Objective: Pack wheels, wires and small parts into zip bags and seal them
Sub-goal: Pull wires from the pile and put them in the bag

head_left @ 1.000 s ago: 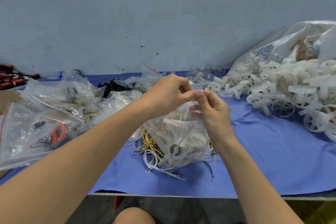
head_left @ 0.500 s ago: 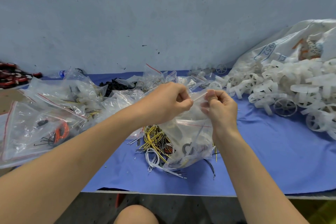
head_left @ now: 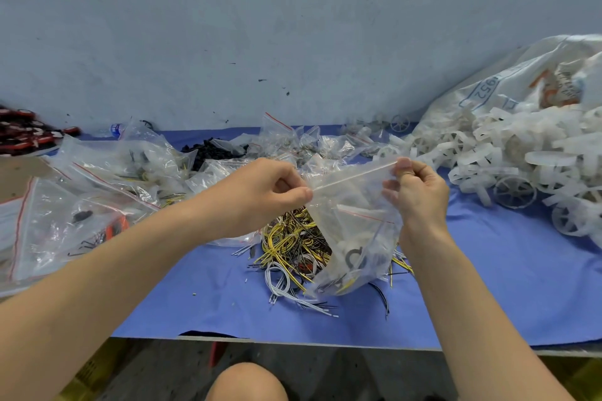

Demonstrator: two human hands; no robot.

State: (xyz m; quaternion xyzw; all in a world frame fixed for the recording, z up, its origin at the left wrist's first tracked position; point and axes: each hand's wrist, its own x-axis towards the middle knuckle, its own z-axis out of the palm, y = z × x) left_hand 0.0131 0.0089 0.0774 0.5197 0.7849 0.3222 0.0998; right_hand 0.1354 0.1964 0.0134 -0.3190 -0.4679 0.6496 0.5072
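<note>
A clear zip bag (head_left: 353, 238) with white wheels, wires and small dark parts inside hangs above the blue table cover. My left hand (head_left: 260, 195) pinches the left end of its zip strip. At the strip's right end, my right hand (head_left: 417, 192) pinches it between thumb and fingers, and the strip is stretched between both hands. Under the bag lies a heap of yellow, black and white wires (head_left: 293, 251). A pile of white plastic wheels (head_left: 508, 159) lies at the right.
Several filled zip bags (head_left: 97, 198) with red lines crowd the left and back of the blue cover (head_left: 505, 286). Black small parts (head_left: 211, 150) lie at the back. A big white sack (head_left: 521, 85) stands behind the wheels. The table's front edge runs below my arms.
My hands have slid apart along the zip strip, the right one going right and up. The strip, bunched between close fingers a second ago, is now pulled out straight.
</note>
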